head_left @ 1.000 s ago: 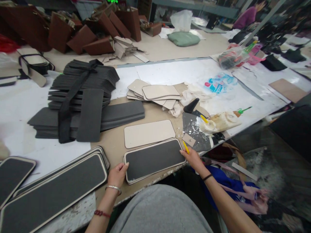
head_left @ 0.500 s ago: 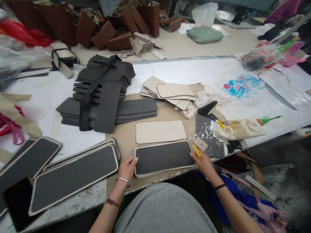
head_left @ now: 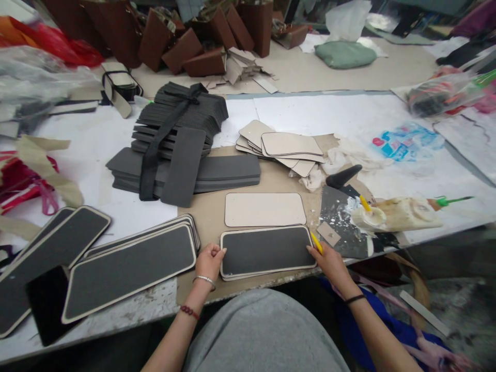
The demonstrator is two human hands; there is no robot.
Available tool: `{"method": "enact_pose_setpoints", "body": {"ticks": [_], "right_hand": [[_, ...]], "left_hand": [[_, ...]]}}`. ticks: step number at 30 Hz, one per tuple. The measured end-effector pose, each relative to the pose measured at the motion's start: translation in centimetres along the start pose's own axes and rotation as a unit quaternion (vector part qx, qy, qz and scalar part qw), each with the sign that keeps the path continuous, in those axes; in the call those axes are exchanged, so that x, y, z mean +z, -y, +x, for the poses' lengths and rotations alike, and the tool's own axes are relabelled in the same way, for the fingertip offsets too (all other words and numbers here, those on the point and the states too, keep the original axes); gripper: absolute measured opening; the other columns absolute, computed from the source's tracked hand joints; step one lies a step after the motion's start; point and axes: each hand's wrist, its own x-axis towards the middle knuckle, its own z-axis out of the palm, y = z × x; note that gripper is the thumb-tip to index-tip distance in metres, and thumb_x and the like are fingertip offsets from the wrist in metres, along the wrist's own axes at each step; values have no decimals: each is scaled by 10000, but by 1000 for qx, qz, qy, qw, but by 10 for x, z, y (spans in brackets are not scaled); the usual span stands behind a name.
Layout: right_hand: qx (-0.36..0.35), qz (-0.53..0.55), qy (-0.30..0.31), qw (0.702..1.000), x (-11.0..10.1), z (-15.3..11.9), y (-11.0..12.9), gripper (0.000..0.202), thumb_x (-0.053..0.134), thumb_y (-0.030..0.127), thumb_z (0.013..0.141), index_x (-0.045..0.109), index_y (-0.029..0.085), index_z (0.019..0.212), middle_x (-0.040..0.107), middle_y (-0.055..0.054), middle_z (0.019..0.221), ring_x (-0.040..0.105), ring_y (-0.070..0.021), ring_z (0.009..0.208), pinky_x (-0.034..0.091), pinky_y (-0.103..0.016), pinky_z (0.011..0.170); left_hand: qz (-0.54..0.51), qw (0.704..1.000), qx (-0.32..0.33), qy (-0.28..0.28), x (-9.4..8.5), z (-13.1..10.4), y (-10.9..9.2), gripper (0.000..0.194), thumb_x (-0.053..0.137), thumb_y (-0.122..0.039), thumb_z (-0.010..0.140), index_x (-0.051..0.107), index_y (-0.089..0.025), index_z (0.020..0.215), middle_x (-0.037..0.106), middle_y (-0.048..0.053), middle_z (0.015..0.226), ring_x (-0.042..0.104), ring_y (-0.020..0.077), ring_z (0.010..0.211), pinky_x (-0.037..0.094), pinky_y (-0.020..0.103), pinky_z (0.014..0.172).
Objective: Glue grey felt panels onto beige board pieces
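A dark rectangular panel with a cream border (head_left: 267, 251) lies in front of me, over at least one more pale-edged piece. My left hand (head_left: 210, 263) pinches its left edge between thumb and curled fingers. At the right end, my right hand (head_left: 329, 261) has its thumb on the panel's edge and its fingers closed around a yellow stick-like tool (head_left: 316, 243). Just behind the panel lies a plain cream piece (head_left: 265, 210). Left of my left hand is a stack of bordered dark panels (head_left: 132, 271).
Strapped dark grey strips (head_left: 182, 119) and loose cream pieces (head_left: 290, 144) lie farther back. A glue-smeared container (head_left: 403, 213) and a black-handled tool (head_left: 343, 176) sit at right. A black phone-like slab (head_left: 48, 305) is at left; brown boxes (head_left: 205, 62) stand behind.
The view has shifted, so the table's things appear farther right. Both hands remain at the panel's ends, and the panel looks almost unmoved on the table.
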Motion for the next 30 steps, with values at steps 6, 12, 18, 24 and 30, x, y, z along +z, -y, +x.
{"method": "enact_pose_setpoints", "body": {"ticks": [6, 12, 18, 24, 30], "right_hand": [[17, 18, 8, 1000, 2, 2, -1, 310, 391, 492, 798, 519, 211, 777, 570, -25, 624, 559, -189, 617, 370, -271, 583], [21, 34, 7, 999, 4, 4, -3, 315, 395, 509, 784, 513, 217, 763, 581, -27, 631, 565, -195, 622, 372, -272, 576], [16, 44, 1, 999, 0, 3, 2, 297, 412, 501, 767, 499, 219, 729, 563, -15, 603, 554, -188, 595, 377, -274, 578], [42, 55, 11, 998, -9, 1, 9, 288, 445, 503, 723, 478, 223, 663, 538, -3, 551, 543, -184, 569, 381, -274, 570], [27, 57, 1, 998, -3, 6, 4, 299, 441, 505, 727, 493, 219, 657, 537, -1, 546, 532, -177, 548, 377, -270, 552]], "left_hand": [[2, 1000, 3, 10, 1, 3, 6, 224, 533, -389, 600, 430, -207, 521, 430, -55, 463, 393, 111, 479, 316, 238, 515], [-1, 1000, 1, 7, 2, 3, 6, 237, 521, -415, 590, 436, -208, 511, 421, -53, 454, 392, 114, 480, 308, 242, 516], [-6, 1000, -19, 11, 2, 4, 4, 220, 541, -391, 586, 448, -205, 513, 427, -57, 451, 406, 112, 476, 314, 240, 517], [-30, 999, -24, 22, 3, 5, 5, 218, 558, -361, 594, 434, -201, 514, 408, -66, 447, 384, 101, 475, 311, 231, 518], [4, 1000, -16, 26, 0, 4, -1, 207, 555, -333, 610, 424, -206, 511, 396, -68, 440, 390, 104, 469, 303, 233, 515]]}}
